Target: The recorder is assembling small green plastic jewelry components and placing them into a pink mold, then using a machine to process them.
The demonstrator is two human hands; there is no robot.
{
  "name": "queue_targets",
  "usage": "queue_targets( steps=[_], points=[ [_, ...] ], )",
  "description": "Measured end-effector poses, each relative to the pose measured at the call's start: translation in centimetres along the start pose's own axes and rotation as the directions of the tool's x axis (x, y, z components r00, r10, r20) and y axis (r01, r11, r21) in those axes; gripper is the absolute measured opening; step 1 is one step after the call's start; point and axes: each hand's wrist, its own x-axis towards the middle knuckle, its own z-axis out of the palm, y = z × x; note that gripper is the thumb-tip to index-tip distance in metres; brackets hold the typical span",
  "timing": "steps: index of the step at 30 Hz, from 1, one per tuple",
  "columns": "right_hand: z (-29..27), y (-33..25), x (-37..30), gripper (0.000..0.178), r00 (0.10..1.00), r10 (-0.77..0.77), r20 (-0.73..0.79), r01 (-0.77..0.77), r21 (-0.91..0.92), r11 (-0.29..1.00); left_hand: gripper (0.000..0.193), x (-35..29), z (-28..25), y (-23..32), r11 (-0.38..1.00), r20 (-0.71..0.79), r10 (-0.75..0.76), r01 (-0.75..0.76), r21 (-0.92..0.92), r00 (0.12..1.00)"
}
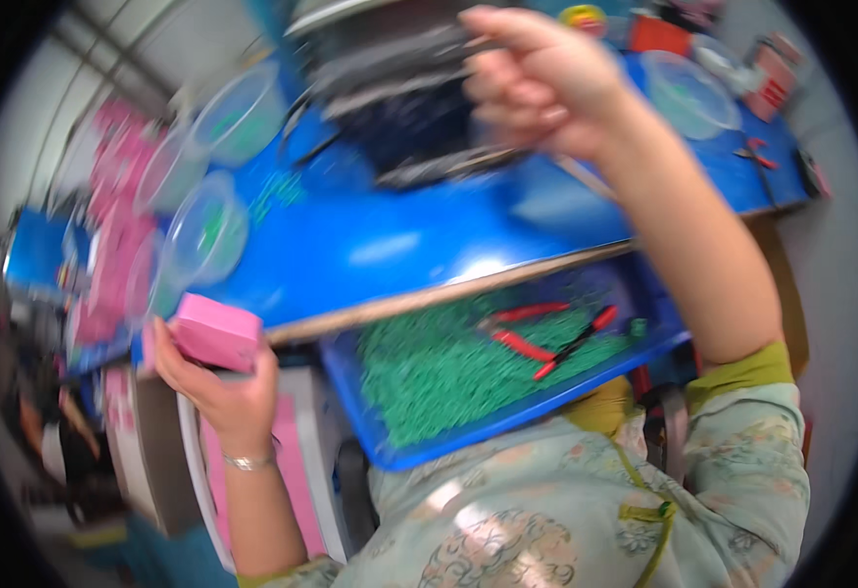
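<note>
My left hand (215,387) grips a small pink box (218,331) with thumb and fingers, just off the near left edge of the blue table (380,235). Raised over the far side of the table is my right hand (546,86). Its fingers are curled and pinched together; motion blurs them, so whatever they may hold cannot be made out. Behind that hand stands a dark machine or bag-covered unit (399,108). Against my lap, a blue tray (390,453) holds many small green pieces (429,382), with red-handled pliers (527,343) and a black-and-red tool (578,341) lying on them.
Clear plastic tubs (208,227) with green pieces stand on the table's left, beside stacked pink boxes (120,196). Loose green pieces (277,196) lie nearby. Another clear tub (691,96) and red-handled cutters (757,155) are at the far right. A person (56,431) sits at far left.
</note>
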Motion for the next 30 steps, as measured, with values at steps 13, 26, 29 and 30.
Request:
queue_targets(
  steps=[13, 26, 29, 30],
  points=[
    [0.4, 0.4, -0.2, 0.056, 0.997, -0.065, -0.038, 0.064, -0.011, 0.998, 0.076, -22.3, -12.6, -14.4, 0.584, 0.558, -0.792, 0.577, 0.571, 0.249],
    [-0.9, 0.4, 0.5, 0.047, 0.982, -0.154, 0.105, 0.162, -0.068, 0.985, 0.089, -25.3, -17.5, -16.3, 0.576, 0.681, -0.732, 0.528, 0.624, -0.007],
    [1.9, 1.0, -0.2, 0.055, 0.976, -0.138, -0.166, 0.145, 0.027, 0.989, 0.086, -26.0, -17.8, -15.0, 0.539, 0.678, -0.734, 0.567, 0.623, -0.048],
    [2.2, 1.1, -0.3, 0.054, 0.971, -0.156, -0.182, 0.158, -0.004, 0.987, 0.084, -25.5, -17.6, -14.5, 0.527, 0.671, -0.742, 0.608, 0.593, -0.012]
  ],
)
